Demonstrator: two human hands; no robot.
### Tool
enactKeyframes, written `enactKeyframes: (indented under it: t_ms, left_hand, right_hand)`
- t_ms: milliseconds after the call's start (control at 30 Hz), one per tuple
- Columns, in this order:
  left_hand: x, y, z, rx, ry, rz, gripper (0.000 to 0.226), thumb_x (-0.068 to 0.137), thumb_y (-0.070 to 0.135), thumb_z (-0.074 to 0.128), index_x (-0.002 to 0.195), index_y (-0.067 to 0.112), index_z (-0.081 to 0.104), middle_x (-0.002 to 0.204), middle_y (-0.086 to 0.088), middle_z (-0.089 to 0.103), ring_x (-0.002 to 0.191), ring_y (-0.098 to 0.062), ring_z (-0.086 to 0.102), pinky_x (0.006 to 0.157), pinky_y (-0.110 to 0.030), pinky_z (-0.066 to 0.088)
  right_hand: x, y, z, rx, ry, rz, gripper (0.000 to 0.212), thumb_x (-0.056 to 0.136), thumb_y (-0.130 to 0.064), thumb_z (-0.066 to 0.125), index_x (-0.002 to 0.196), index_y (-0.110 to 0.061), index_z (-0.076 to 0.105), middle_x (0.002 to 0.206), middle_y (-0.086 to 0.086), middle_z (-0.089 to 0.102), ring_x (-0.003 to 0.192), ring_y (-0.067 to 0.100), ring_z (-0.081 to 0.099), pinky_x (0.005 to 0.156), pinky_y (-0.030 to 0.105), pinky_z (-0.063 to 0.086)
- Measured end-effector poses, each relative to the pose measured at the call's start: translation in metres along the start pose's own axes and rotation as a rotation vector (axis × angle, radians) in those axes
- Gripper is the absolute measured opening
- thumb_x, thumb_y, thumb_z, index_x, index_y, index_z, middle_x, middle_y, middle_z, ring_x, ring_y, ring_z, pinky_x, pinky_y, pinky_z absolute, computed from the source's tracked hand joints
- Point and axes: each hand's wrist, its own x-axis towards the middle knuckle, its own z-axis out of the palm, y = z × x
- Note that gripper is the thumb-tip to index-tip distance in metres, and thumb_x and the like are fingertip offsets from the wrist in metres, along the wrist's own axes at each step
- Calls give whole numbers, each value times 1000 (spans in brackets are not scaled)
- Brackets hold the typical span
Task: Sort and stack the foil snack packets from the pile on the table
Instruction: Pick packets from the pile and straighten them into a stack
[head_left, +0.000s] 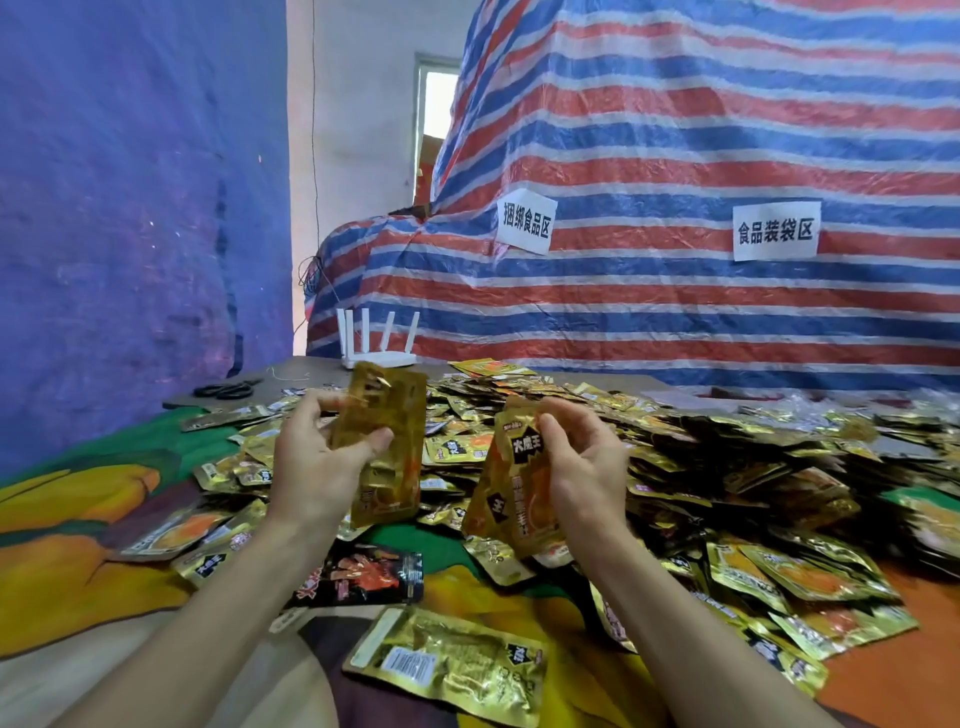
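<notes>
Here, the left hand (317, 462) curls around upright gold packets (389, 415), and the right hand (587, 473) pinches a second bunch (511, 499). The pile (727, 452) spreads from twelve to three o'clock. The slick foil could slip out, fanning either bunch apart as they join.

table (62, 519) w/ printed cloth, packet pile (701, 457), scissors (228, 389), router (379, 358)

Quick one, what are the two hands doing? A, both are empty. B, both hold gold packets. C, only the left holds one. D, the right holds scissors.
B: the left hand grips a blurred gold packet, the right hand holds black-labelled gold packets; the scissors lie untouched.
</notes>
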Motion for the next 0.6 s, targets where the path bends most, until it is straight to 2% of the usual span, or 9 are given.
enactKeyframes:
  t_ms: [67, 133, 233, 300, 367, 400, 433, 500, 600]
  left_hand:
    - [-3, -8, 1, -17, -81, -98, 37, 76, -9, 75, 98, 17, 61, 89, -9, 77, 74, -22, 75, 53, -37, 59]
    - [-8, -17, 3, 43, -195, -162, 39, 72, -8, 77, 100, 17, 66, 88, -3, 78, 73, -17, 75, 52, -29, 58]
    - [-12, -26, 4, 78, -348, -207, 40, 78, -6, 75, 95, 29, 69, 90, 0, 78, 77, -16, 75, 55, -27, 58]
    - [-11, -26, 4, 110, -397, -180, 44, 86, -6, 69, 94, 38, 68, 93, 4, 78, 80, -14, 75, 58, -25, 58]
    - [-10, -26, 2, 140, -411, -179, 41, 92, -4, 64, 108, 34, 64, 98, 7, 77, 86, -14, 75, 63, -26, 59]
    - [-10, -25, 2, 145, -411, -201, 39, 93, -3, 62, 112, 31, 60, 98, 7, 77, 87, -15, 75, 64, -28, 60]
    - [-10, -25, 2, 150, -401, -226, 38, 94, -4, 61, 113, 28, 58, 97, 5, 77, 87, -17, 75, 64, -31, 60]
    - [-9, -23, 3, 162, -362, -261, 35, 93, -8, 59, 112, 22, 59, 94, -2, 78, 85, -22, 75, 66, -39, 60]
    - [-7, -17, 6, 65, -309, -314, 32, 93, -10, 52, 110, 15, 62, 89, -8, 77, 77, -23, 75, 59, -38, 59]
  right_hand:
    - [-6, 2, 4, 2, -99, 70, 12, 102, -16, 58, 98, -25, 65, 101, 8, 71, 98, 34, 69, 79, 50, 62]
    - [-10, 5, 7, -33, -174, 88, 12, 104, -18, 54, 99, -25, 62, 102, 12, 69, 96, 37, 68, 77, 52, 61]
    - [-12, 4, 11, -113, -203, 14, 17, 106, -21, 50, 99, -33, 59, 97, -1, 68, 88, 26, 68, 68, 36, 58]
    - [-15, 5, 11, -110, -220, 1, 20, 107, -21, 47, 105, -37, 59, 96, -6, 67, 80, 35, 66, 66, 44, 59]
    - [-16, 7, 12, -85, -234, 61, 17, 107, -25, 48, 113, -38, 56, 94, -7, 68, 81, 42, 67, 70, 51, 58]
    - [-16, 8, 12, -79, -224, 102, 12, 106, -28, 50, 113, -37, 54, 92, -10, 69, 81, 35, 70, 70, 48, 60]
    - [-15, 9, 12, -68, -206, 136, 7, 105, -30, 52, 108, -36, 54, 87, -12, 70, 78, 23, 73, 65, 37, 62]
    - [-13, 7, 12, -30, -164, 191, 11, 103, -30, 56, 93, -33, 57, 76, -14, 74, 73, 6, 73, 60, 21, 58]
    - [-8, 4, 11, 105, -110, 321, 12, 101, -32, 60, 90, -30, 64, 81, 1, 75, 72, 18, 75, 63, 36, 63]
